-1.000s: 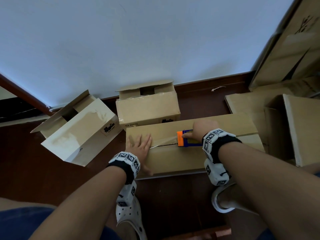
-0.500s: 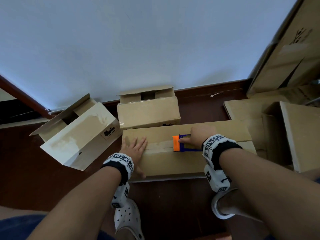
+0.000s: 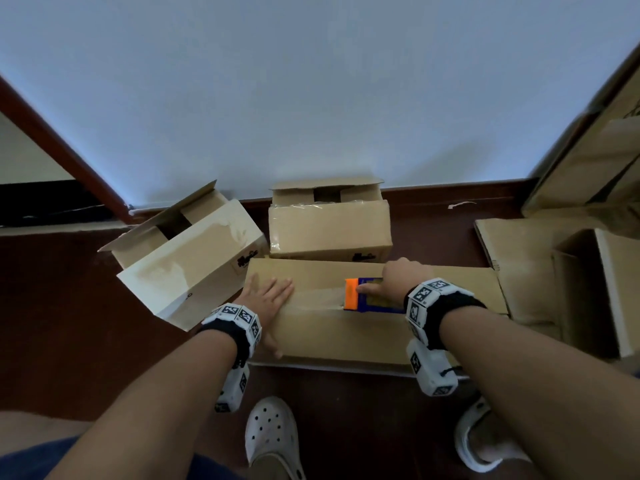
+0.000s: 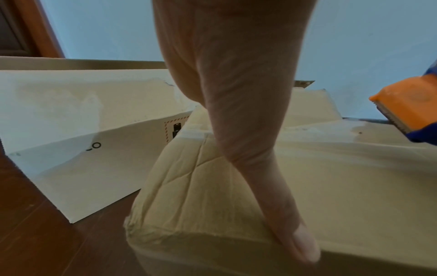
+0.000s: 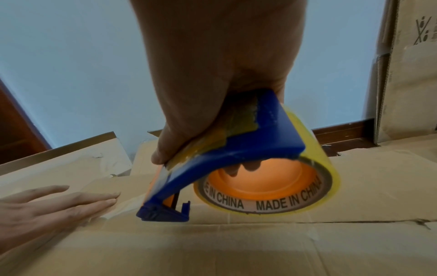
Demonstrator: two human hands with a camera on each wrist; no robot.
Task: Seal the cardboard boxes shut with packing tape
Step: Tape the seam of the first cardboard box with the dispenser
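A long cardboard box (image 3: pixel 346 327) lies on the floor in front of me, flaps closed, with a seam (image 5: pixel 343 222) running along its top. My right hand (image 3: pixel 398 282) grips a blue and orange tape dispenser (image 3: pixel 363 295) with a roll of clear tape (image 5: pixel 267 188), held down on the seam near the box's middle. A stretch of tape (image 3: pixel 318 295) lies on the seam between the dispenser and my left hand (image 3: pixel 268 296). That hand presses flat on the box's left end, fingers straight, thumb (image 4: pixel 283 224) over the near edge.
Two more boxes with open flaps lie behind: a whitish one (image 3: pixel 187 261) tilted at the left, a brown one (image 3: pixel 329 230) against the wall. Flattened cardboard (image 3: pixel 561 271) is stacked at the right. My white shoes (image 3: pixel 273 434) stand on the dark floor near the box.
The dispenser has stayed on the seam near the box's middle, with the right hand still gripping it. The head view has tilted, so everything sits lower in the frame.
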